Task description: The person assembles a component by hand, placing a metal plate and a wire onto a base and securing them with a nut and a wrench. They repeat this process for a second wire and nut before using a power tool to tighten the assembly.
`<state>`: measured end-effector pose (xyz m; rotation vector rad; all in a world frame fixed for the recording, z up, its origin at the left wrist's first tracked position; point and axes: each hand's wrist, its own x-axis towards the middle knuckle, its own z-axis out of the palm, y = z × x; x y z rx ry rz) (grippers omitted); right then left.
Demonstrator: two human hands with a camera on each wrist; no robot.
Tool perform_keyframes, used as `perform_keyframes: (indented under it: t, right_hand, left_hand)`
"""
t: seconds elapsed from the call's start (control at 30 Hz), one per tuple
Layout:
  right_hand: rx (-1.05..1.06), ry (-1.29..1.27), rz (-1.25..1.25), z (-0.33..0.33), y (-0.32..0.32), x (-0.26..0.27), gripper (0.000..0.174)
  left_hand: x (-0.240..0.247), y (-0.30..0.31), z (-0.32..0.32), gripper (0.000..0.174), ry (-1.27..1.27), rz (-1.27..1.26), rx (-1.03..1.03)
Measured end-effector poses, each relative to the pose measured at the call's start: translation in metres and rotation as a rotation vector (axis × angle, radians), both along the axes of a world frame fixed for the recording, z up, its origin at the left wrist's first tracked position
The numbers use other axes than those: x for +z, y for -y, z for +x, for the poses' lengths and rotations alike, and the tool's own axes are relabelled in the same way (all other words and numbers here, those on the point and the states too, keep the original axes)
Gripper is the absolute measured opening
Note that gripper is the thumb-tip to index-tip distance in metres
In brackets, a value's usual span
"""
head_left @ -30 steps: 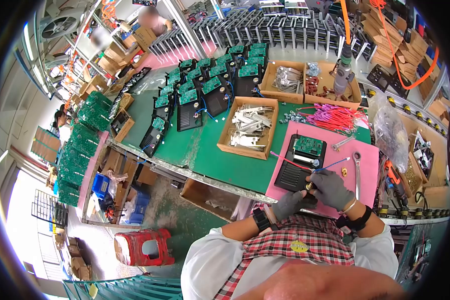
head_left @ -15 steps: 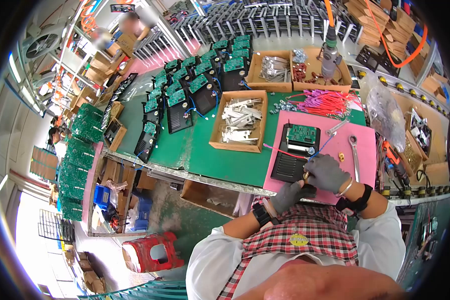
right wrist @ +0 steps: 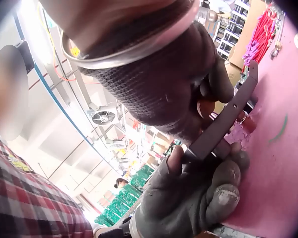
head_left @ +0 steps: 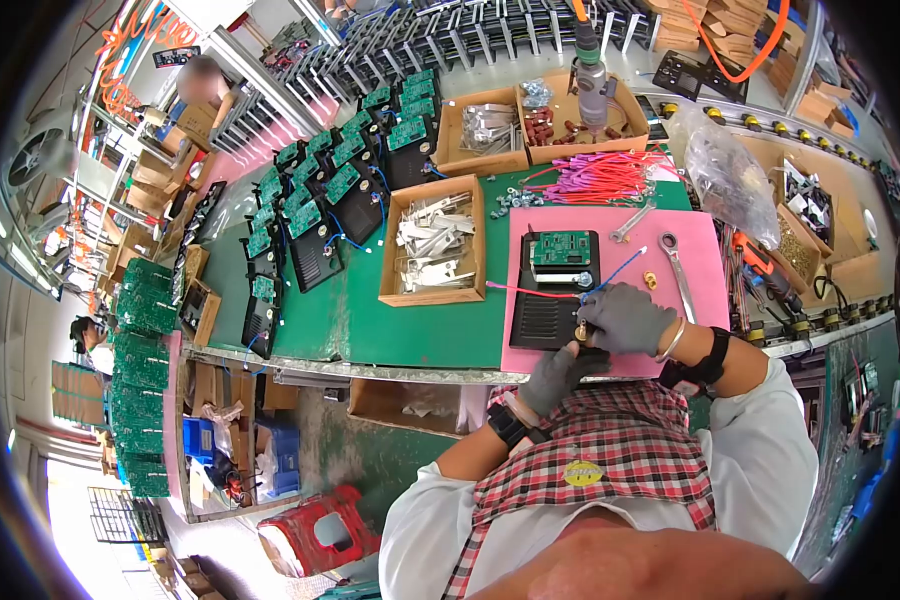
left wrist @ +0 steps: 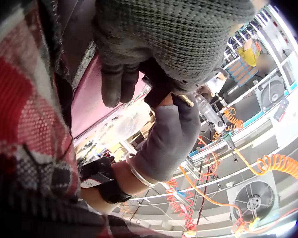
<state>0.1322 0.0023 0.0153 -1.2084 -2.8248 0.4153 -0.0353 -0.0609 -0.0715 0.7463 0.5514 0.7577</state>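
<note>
Both gloved hands meet at the lower right corner of a black slotted panel (head_left: 542,322) on the pink mat. Mounted at the panel's far end is a green circuit board (head_left: 562,250). My left hand (head_left: 555,378) grips a narrow black part (right wrist: 223,121), thumb on one side and fingers underneath; I cannot tell whether it belongs to the panel. Curled from the right, my right hand (head_left: 630,320) pinches a small brass fitting (head_left: 582,332) close to the left thumb. A red wire (head_left: 535,292) and a blue wire (head_left: 620,270) lead out beside the board.
On the mat lie a ratchet wrench (head_left: 676,275), a smaller wrench (head_left: 632,222) and brass pieces (head_left: 651,281). Left of it stands a box of metal brackets (head_left: 382,270). Beyond are pink and red wires (head_left: 605,178); a power screwdriver (head_left: 591,92) hangs over a parts box.
The head view has swung, so the bench appears shifted left. Both hands stay together at the panel's near corner, with the brass fitting still between them.
</note>
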Motion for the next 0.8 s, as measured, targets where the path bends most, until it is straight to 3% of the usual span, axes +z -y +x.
perform_keyframes:
  t: [0.1,0.2,0.3,0.4,0.47,0.6,0.8]
  right_hand:
    - [-0.061,-0.227,-0.144,0.005,-0.001,0.013,0.021]
    - [-0.088,-0.288,-0.222,0.027,0.001,0.024,0.021]
    - [-0.141,-0.081,-0.293,0.075,0.002,0.016,0.020]
    - [-0.419,0.083,-0.165,0.120,-0.002,-0.009,0.019]
    - [-0.542,0.035,-0.028,0.131,-0.005,-0.023,0.019]
    - [-0.586,-0.057,0.013,0.114,-0.012,-0.040,0.020]
    - [-0.648,0.061,0.015,0.084,-0.020,-0.039,0.023]
  left_hand:
    - [-0.005,0.001,0.001,0.058,0.054,-0.049,0.047]
    - [-0.014,0.002,0.002,0.057,0.091,-0.011,0.100]
    - [-0.007,0.001,0.003,0.048,0.146,-0.076,0.114]
    - [-0.014,0.001,0.003,0.055,0.094,-0.020,0.123]
    - [-0.013,-0.001,0.002,0.054,0.103,-0.028,0.102]
    - [-0.012,-0.002,0.003,0.053,0.117,-0.034,0.090]
    - [-0.013,-0.001,0.001,0.053,0.135,-0.034,0.104]
